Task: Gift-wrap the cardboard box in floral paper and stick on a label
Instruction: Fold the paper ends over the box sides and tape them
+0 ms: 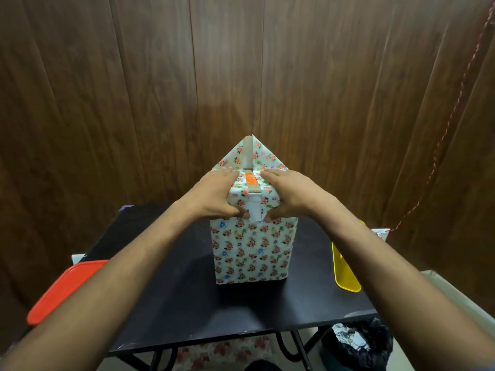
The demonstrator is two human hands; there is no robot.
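**Top end of the box half folded, label not yet on**

The cardboard box (251, 250) stands upright near the middle of the black bench (187, 298), its sides already covered in floral paper (235, 253). Work is now at the top end. The left hand (214, 196) and the right hand (292, 195) lie flat on the two side flaps, fingers straight and pressing the paper down onto the top face, thumbs reaching over the near upper edge; neither grip is curled round anything. Between them a strip of bare cardboard with an orange patch (251, 179) still shows, so the top is not closed. Behind the hands a triangular flap (261, 153) of paper stands upright, not yet folded down. A narrow white piece (255, 210), possibly tape or the paper's reverse, hangs over the near edge between the thumbs.

By my reading, the body wrap is done and this end is about half finished: the far flap must come down and be fixed. Whether the bottom end is closed cannot be seen. No label is visible on the box.

A red lid (64, 287) overhangs the left edge, and a yellow tray (344, 266) sits at the right edge.
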